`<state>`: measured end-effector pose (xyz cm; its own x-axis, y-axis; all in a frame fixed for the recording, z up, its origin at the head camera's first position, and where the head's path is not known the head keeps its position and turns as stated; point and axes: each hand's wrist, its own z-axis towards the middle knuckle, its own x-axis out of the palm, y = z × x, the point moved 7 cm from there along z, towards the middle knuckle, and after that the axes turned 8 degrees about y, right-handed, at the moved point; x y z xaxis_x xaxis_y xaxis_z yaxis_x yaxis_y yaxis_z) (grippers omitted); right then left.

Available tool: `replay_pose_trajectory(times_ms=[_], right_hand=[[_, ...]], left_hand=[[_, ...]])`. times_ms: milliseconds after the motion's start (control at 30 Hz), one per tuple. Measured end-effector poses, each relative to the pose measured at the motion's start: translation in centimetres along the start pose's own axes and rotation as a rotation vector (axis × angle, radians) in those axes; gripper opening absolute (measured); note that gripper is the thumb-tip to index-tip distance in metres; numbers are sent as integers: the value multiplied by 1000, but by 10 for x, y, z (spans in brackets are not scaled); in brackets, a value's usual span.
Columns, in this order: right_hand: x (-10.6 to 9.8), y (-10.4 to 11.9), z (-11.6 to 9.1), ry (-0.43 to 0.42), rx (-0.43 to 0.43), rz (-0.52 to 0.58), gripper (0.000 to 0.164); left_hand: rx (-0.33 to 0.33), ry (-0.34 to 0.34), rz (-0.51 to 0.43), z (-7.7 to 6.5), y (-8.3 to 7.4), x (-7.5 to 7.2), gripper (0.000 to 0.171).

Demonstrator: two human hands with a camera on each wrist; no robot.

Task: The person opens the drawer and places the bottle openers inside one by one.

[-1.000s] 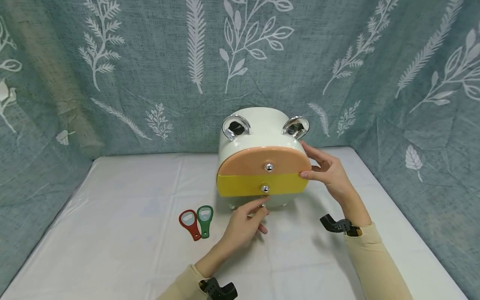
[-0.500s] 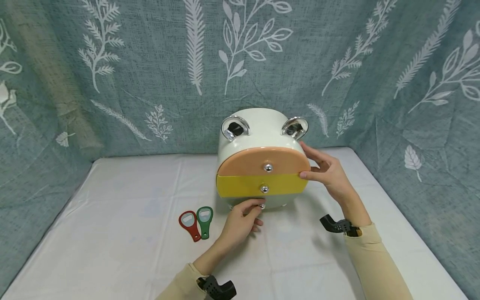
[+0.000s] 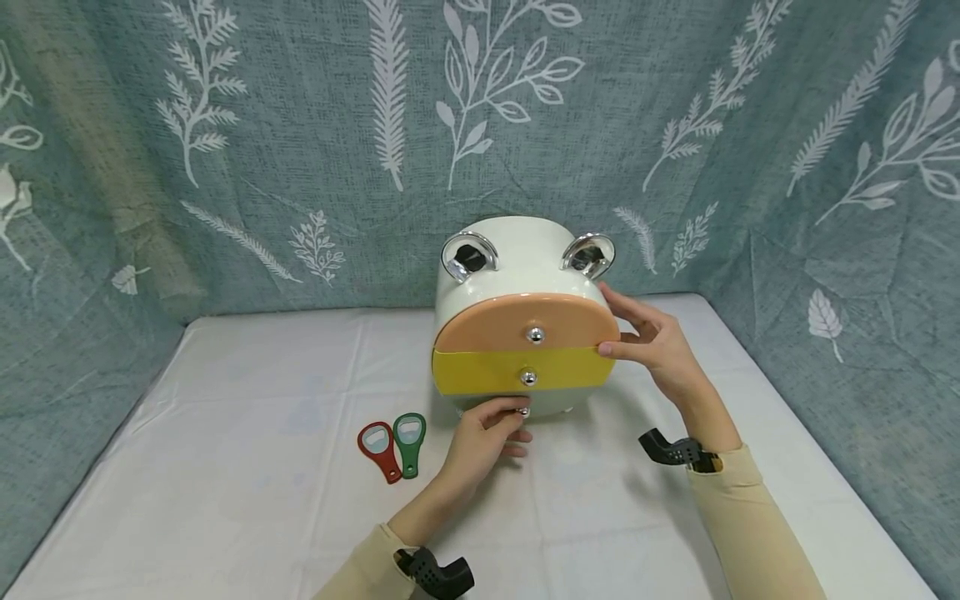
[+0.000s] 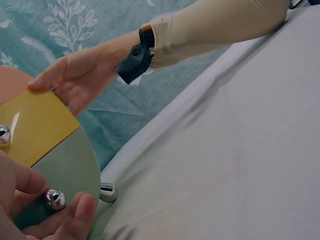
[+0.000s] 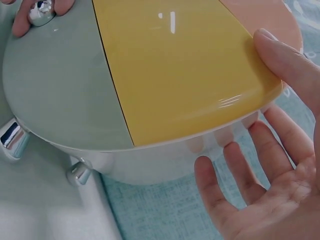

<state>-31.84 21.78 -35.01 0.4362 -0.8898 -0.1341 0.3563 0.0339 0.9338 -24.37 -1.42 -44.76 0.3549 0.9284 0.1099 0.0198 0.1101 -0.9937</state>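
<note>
A small white drawer cabinet (image 3: pixel 517 237) with two silver eye-like rings stands on the cloth. Its orange drawer (image 3: pixel 480 325) is topmost, the yellow drawer (image 5: pixel 180 70) in the middle and the green drawer (image 4: pixel 75 162) at the bottom, their fronts flush. At the lowest front, my left hand (image 3: pixel 480 446) pinches the round silver knob (image 4: pixel 55 199) between thumb and finger. My right hand (image 3: pixel 663 354) grips the cabinet's right side. Its thumb (image 5: pixel 280 57) presses the front edge by the yellow drawer, while the other fingers lie along the side wall.
Left of the cabinet, a red bottle opener (image 3: pixel 381 450) and a green bottle opener (image 3: pixel 410 446) lie side by side on the white tablecloth (image 3: pixel 247 467). A teal leaf-patterned curtain (image 3: pixel 300 150) hangs behind and along both sides of the table.
My left hand has shifted slightly left and down, its fingers closing on the bottom knob. My right hand stays at the cabinet's side, and the drawers look unmoved.
</note>
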Motion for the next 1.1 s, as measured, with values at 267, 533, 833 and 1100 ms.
replay_pose_trajectory(times_ms=[267,533,833,1100], right_hand=[[-1,-3,-1,-3,-4,-9,72],[1,-1,-1,3,-10,-5,73],[0,-1,-1,21,-23,11,74],[2,-2,-1,20,-24,-5,74]], left_hand=[[56,-57,47,2,7,-3,23],[74,-98,65,2,7,-5,21],[81,-99,78,-1,4,-3,20],[80,-114,80,-3,4,-3,20]])
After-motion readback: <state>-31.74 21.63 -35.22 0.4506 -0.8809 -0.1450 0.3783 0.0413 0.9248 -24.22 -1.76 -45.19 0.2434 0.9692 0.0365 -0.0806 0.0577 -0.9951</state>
